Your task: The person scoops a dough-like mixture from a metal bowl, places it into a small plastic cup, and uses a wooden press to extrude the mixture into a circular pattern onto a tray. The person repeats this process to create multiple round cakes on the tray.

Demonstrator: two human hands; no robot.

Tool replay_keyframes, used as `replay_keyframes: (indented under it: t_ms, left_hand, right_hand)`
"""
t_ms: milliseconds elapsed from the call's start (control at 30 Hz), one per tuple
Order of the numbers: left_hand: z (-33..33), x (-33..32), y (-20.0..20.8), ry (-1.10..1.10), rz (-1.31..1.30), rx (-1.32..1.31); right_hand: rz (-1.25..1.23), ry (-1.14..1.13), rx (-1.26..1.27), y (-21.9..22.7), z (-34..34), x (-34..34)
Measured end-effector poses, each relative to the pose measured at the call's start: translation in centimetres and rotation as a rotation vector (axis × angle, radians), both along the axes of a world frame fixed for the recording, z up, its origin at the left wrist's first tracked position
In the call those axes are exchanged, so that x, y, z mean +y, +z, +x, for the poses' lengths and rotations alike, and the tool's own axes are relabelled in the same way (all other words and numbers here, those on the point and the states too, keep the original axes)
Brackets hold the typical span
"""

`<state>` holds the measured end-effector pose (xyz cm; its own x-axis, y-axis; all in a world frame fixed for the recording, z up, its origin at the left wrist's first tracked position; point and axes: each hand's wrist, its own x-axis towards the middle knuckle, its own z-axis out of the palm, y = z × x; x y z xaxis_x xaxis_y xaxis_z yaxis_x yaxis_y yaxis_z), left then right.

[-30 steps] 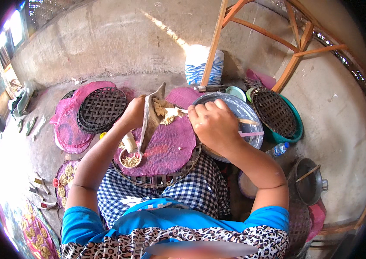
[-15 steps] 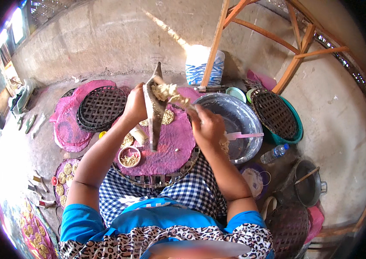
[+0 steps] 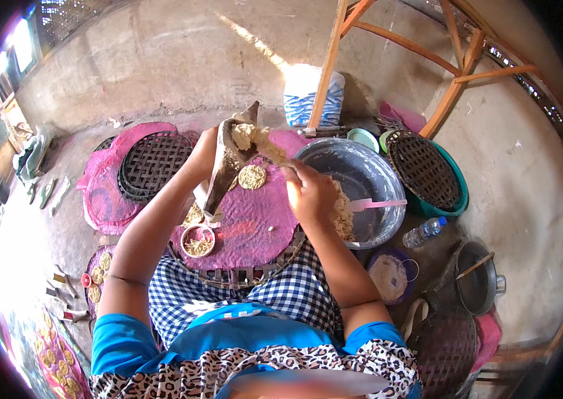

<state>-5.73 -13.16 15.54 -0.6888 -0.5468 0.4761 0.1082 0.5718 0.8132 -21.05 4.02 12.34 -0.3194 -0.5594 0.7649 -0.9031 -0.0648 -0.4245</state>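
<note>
My left hand [image 3: 203,159] is wrapped round a long wooden dough press [image 3: 223,171], held tilted above the pink sheet [image 3: 261,229]. Pale dough [image 3: 242,135] sits in the opening of the press. In my right hand [image 3: 313,194], closed, is a dough-coated utensil [image 3: 272,152] whose tip meets the dough at that opening; its exact kind is hidden by the coating. Beneath the press lie flat rounds of dough strands [image 3: 252,177]. A small ring-shaped mould [image 3: 198,241] with loose strands in it rests on the sheet near my left forearm.
To the right stands a large metal basin [image 3: 381,229] with dough and a pink spatula [image 3: 376,204]. A woven tray [image 3: 422,167] leans over a green tub, near a water bottle [image 3: 424,232]. Dark woven trays [image 3: 156,165] are stacked at left. A wooden frame [image 3: 327,73] rises at the back.
The press has tipped, its top moving right and its lower end left. My right hand has shifted slightly left and down, with the utensil still at the dough.
</note>
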Motion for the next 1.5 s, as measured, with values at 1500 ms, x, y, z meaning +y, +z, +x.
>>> replay_keyframes:
  t_ms: [1500]
  left_hand:
    - [21.8, 9.2, 2.8, 0.048, 0.27, 0.275]
  right_hand:
    - [0.428, 0.406, 0.0, -13.2, 1.8, -0.1]
